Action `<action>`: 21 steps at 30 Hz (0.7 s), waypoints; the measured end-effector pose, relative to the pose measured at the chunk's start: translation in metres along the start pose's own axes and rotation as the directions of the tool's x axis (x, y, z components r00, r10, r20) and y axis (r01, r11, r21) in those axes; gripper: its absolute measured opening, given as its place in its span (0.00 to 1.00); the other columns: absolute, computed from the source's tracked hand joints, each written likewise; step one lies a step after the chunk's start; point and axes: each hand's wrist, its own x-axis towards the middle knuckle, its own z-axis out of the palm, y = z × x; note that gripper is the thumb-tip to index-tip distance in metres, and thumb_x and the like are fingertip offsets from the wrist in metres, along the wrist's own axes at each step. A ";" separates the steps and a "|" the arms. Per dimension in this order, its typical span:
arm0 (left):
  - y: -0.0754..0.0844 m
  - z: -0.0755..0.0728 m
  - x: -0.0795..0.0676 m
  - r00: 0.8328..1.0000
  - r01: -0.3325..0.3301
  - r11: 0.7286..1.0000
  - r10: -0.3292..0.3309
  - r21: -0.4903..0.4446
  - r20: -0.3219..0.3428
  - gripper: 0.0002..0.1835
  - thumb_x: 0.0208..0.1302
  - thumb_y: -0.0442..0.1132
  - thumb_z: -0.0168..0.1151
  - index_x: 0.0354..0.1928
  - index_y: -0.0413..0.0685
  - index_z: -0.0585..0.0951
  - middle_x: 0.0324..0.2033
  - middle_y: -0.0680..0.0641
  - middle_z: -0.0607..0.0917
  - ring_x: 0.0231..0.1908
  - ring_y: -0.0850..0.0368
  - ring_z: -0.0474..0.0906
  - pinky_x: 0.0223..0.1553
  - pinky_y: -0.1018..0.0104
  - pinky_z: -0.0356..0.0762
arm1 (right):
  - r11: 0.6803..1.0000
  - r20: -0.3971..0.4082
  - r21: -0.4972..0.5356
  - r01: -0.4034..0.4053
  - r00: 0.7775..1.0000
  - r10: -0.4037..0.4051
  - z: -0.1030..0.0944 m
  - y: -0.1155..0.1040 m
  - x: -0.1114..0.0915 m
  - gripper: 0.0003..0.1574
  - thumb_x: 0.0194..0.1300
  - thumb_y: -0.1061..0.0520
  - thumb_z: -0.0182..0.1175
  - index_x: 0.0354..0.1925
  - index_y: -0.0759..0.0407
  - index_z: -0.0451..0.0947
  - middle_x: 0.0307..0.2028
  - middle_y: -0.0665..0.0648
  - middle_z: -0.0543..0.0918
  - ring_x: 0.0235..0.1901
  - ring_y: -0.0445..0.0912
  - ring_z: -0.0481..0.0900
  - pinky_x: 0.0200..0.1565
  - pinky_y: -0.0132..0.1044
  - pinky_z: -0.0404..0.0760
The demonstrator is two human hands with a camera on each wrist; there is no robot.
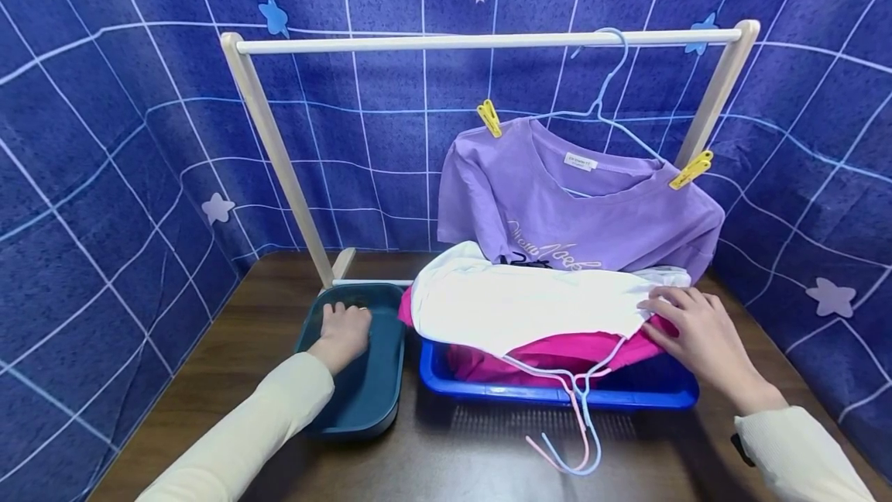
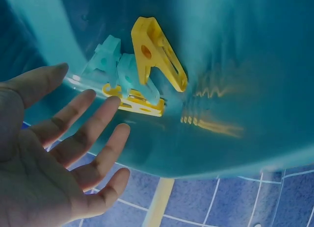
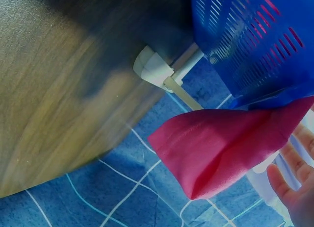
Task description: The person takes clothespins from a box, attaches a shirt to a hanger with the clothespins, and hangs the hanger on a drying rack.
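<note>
My left hand (image 1: 344, 335) reaches into a dark teal bin (image 1: 382, 401). In the left wrist view its fingers are spread and slightly bent, holding nothing. Just beyond the fingertips lie two yellow clothespins (image 2: 153, 53) and two light teal clothespins (image 2: 104, 60). My right hand (image 1: 704, 339) rests at the right end of a white garment (image 1: 536, 300), its fingers loosely extended against the cloth. A bright pink garment (image 1: 578, 351) lies under the white one, on the blue basket (image 1: 557, 396). Two hangers (image 1: 581, 424), one pink and one light blue, stick out at the front.
Behind the basket, a purple T-shirt (image 1: 599, 215) hangs on a light blue hanger (image 1: 605, 87) from the rack's white bar (image 1: 418, 42). Yellow clothespins (image 1: 490, 118) fasten both its shoulders. Everything stands on a dark wooden table (image 1: 230, 362) before a blue patterned curtain (image 1: 376, 153).
</note>
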 end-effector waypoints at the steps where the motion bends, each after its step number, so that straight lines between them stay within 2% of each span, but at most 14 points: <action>1: 0.001 0.001 0.001 1.000 0.000 1.000 0.000 0.006 0.009 0.09 0.58 0.36 0.56 0.38 0.41 0.81 0.36 0.38 0.82 0.39 0.39 0.72 0.44 0.44 0.62 | 1.000 -0.001 -0.001 -0.002 1.000 0.002 0.000 0.000 0.000 0.21 0.37 0.53 0.68 0.36 0.54 0.80 0.37 0.59 0.81 0.39 0.56 0.75 0.36 0.51 0.67; 5: 0.003 0.002 0.003 0.999 0.008 1.000 -0.009 0.023 0.037 0.08 0.60 0.34 0.54 0.37 0.41 0.81 0.36 0.38 0.82 0.39 0.39 0.72 0.44 0.44 0.62 | 1.000 -0.006 -0.004 -0.006 1.000 0.006 -0.001 0.000 0.000 0.20 0.39 0.52 0.68 0.36 0.54 0.81 0.38 0.59 0.81 0.39 0.55 0.75 0.37 0.51 0.67; 14: 0.005 0.005 0.003 0.999 -0.013 0.999 0.011 0.052 0.036 0.07 0.60 0.34 0.55 0.34 0.42 0.82 0.35 0.38 0.83 0.38 0.40 0.73 0.44 0.45 0.63 | 1.000 -0.008 0.006 -0.018 1.000 0.018 -0.004 0.000 0.001 0.21 0.38 0.54 0.69 0.37 0.54 0.81 0.38 0.59 0.81 0.40 0.55 0.75 0.37 0.49 0.65; 21: 0.008 0.007 0.004 0.999 -0.022 1.000 0.021 0.022 0.032 0.05 0.57 0.35 0.57 0.31 0.44 0.82 0.33 0.40 0.84 0.38 0.41 0.74 0.43 0.45 0.65 | 1.000 -0.010 0.014 -0.017 1.000 0.017 -0.005 0.000 0.003 0.20 0.40 0.56 0.68 0.37 0.54 0.81 0.39 0.60 0.81 0.41 0.56 0.74 0.37 0.49 0.65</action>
